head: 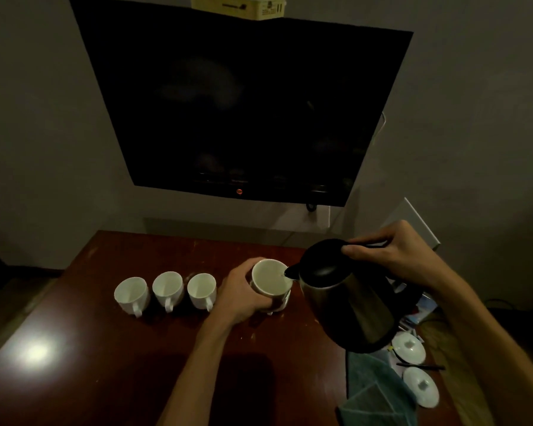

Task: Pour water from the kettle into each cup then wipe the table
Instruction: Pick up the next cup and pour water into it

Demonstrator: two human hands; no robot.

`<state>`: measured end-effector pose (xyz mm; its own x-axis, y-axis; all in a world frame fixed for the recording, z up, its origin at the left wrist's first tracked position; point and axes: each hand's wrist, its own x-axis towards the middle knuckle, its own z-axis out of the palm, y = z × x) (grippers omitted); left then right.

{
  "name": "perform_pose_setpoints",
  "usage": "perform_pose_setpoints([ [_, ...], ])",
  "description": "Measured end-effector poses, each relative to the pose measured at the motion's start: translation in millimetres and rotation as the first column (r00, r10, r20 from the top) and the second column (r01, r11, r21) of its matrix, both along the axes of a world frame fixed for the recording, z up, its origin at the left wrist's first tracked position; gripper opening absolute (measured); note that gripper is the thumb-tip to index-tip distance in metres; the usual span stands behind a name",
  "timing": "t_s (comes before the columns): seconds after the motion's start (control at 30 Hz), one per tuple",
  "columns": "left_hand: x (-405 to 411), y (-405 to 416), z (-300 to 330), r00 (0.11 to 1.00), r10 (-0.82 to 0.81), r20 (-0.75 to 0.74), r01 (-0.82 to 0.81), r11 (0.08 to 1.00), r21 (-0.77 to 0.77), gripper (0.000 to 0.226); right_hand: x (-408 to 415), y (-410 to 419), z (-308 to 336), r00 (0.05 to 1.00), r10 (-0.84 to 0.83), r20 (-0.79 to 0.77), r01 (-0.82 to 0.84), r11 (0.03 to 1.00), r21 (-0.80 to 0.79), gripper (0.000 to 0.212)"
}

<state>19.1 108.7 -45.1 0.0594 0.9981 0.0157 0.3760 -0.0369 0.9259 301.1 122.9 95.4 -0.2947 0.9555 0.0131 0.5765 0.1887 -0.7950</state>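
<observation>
Left hand (243,290) grip wraps the cup (270,278); right hand (394,253) grip clasps the tilted kettle (345,296).

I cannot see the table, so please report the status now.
Left hand grips cup; right hand holds tilted kettle, spout at rim. Three cups wait. Nothing blocking.

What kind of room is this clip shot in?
Probably a hotel or guest room: a dark wall-mounted TV hangs above a small wooden table set with matching white cups and an electric kettle.
</observation>
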Motion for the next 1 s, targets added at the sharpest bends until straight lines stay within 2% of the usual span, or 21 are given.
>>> perform_pose_setpoints([
  [0.33,0,-4,2,1.0,0.031,0.002,-0.031,1.0,-0.004,0.069,-6,8,-4,0.999,0.012,0.047,-0.012,1.0,-0.002,0.03],
  [0.67,-3,-2,3,0.999,0.053,0.011,-0.052,0.998,-0.017,0.071,-11,15,-1,0.998,0.036,0.048,-0.036,0.999,0.001,0.048],
  [1.0,-5,0,-1,0.998,0.06,0.015,-0.06,0.998,-0.008,0.074,-10,15,-3,0.999,0.041,0.035,-0.042,0.999,0.007,0.049],
])
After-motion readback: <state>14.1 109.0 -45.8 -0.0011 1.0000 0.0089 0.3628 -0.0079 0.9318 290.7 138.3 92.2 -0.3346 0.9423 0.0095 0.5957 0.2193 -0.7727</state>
